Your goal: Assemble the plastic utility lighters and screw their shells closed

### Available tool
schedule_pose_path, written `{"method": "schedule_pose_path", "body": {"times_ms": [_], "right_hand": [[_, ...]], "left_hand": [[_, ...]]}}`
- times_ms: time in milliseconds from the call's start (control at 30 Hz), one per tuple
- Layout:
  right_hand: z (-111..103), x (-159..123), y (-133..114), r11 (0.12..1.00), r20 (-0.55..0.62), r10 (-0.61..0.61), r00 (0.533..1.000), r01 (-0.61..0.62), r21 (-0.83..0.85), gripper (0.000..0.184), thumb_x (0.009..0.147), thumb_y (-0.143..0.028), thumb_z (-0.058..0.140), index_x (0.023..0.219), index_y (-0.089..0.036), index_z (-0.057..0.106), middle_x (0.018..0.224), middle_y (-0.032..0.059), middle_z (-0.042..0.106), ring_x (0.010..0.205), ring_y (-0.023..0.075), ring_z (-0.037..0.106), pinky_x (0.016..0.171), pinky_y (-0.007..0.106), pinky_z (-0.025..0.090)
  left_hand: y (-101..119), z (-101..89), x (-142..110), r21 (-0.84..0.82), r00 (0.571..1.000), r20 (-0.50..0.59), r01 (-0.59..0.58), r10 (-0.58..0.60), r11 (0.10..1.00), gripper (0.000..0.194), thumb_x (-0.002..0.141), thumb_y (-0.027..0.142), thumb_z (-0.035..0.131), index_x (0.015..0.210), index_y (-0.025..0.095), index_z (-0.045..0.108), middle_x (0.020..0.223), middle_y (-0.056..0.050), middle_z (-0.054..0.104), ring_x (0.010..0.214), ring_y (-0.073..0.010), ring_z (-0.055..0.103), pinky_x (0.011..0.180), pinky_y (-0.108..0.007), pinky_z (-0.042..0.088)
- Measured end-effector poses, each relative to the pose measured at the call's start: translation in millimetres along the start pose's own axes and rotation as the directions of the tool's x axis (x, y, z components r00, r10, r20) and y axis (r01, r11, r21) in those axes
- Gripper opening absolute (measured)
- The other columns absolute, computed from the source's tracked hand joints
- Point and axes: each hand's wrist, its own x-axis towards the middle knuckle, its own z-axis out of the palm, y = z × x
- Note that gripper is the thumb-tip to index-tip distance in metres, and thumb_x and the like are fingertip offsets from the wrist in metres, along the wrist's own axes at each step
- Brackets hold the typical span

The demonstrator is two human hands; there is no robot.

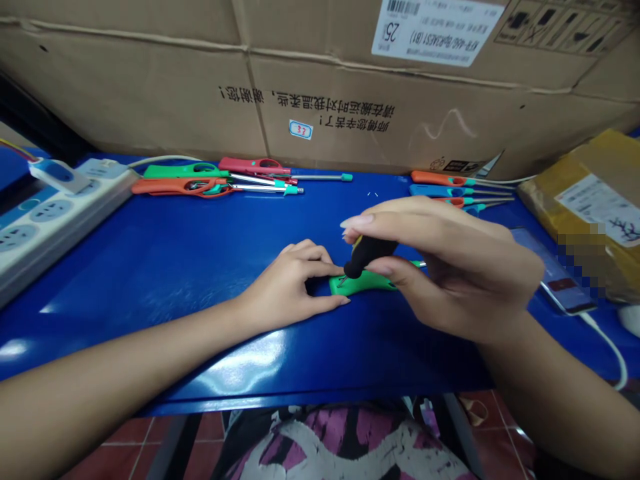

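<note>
A green gas lighter (367,283) lies flat on the blue table (165,267), its metal tube pointing right. The thumb and forefinger of my left hand (285,287) close around its left end and press it to the tabletop. My right hand (465,273) grips a short screwdriver (371,253) by its black handle with a bit of yellow. It is tilted over the lighter's left end, where the shaft meets the green body. My right fingers hide part of the handle, and my right thumb covers some of the lighter's middle.
Several lighters (185,187) are piled at the back left, and more lighters (443,179) lie at the back right. A white power strip (113,200) runs along the left. A large cardboard box (175,100) walls the back. On the right are a charging phone (565,283) and a taped parcel (560,177).
</note>
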Motion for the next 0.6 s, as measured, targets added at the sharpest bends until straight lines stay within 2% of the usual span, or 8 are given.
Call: {"method": "schedule_pose_path", "body": {"times_ms": [100,167,333,467,600], "right_hand": [[4.9,-1.3,-3.8,0.989,-0.079,0.02,0.997,-0.031,-0.142,0.031,0.09,-0.021,0.071,0.12,-0.026,0.069,0.101,0.0014,0.077,0.095,0.0191,0.073,0.088,0.032,0.062],[6.4,-2.7,-4.1,0.991,-0.089,0.049,0.995,-0.06,-0.12,0.035,0.091,-0.02,0.069,0.125,-0.027,0.066,0.108,0.0035,0.077,0.099,0.021,0.072,0.09,0.034,0.062],[3.3,-4.1,1.7,0.995,0.055,0.083,0.995,-0.085,0.051,0.042,0.096,-0.016,0.057,0.137,-0.025,0.058,0.123,0.0065,0.073,0.109,0.0233,0.071,0.094,0.043,0.062],[4.0,-3.4,1.0,0.999,-0.027,0.038,0.999,-0.038,-0.023,0.042,0.093,-0.013,0.064,0.132,-0.026,0.061,0.12,0.0046,0.074,0.104,0.0211,0.072,0.094,0.037,0.062],[5.2,-3.9,-7.5,0.99,-0.031,0.054,0.998,-0.058,-0.128,0.044,0.089,-0.016,0.071,0.13,-0.029,0.062,0.116,0.002,0.075,0.102,0.0207,0.072,0.093,0.033,0.061]], "left_hand": [[0.9,-0.6,0.5,-0.013,1.0,0.019,0.016,-0.016,1.0,0.027,0.084,0.037,0.078,0.106,0.021,0.076,0.105,-0.006,0.073,0.1,-0.0248,0.064,0.093,-0.043,0.049],[1.2,-1.1,0.3,-0.011,1.0,0.018,0.015,-0.015,1.0,0.026,0.084,0.037,0.079,0.105,0.022,0.076,0.103,-0.005,0.073,0.098,-0.0239,0.064,0.09,-0.042,0.049],[0.6,-0.7,-0.6,0.007,0.999,-0.026,-0.02,0.02,1.0,0.026,0.084,0.039,0.078,0.103,0.021,0.077,0.1,-0.006,0.073,0.096,-0.024,0.065,0.089,-0.042,0.049],[0.8,-0.1,0.3,0.008,0.999,-0.026,-0.019,0.02,1.0,0.024,0.084,0.038,0.078,0.1,0.02,0.077,0.098,-0.006,0.073,0.094,-0.0239,0.065,0.085,-0.04,0.049],[1.2,-1.1,0.7,-0.021,1.0,-0.017,-0.007,0.006,1.0,0.019,0.085,0.036,0.077,0.094,0.019,0.077,0.092,-0.004,0.071,0.088,-0.0213,0.064,0.078,-0.035,0.049]]}}
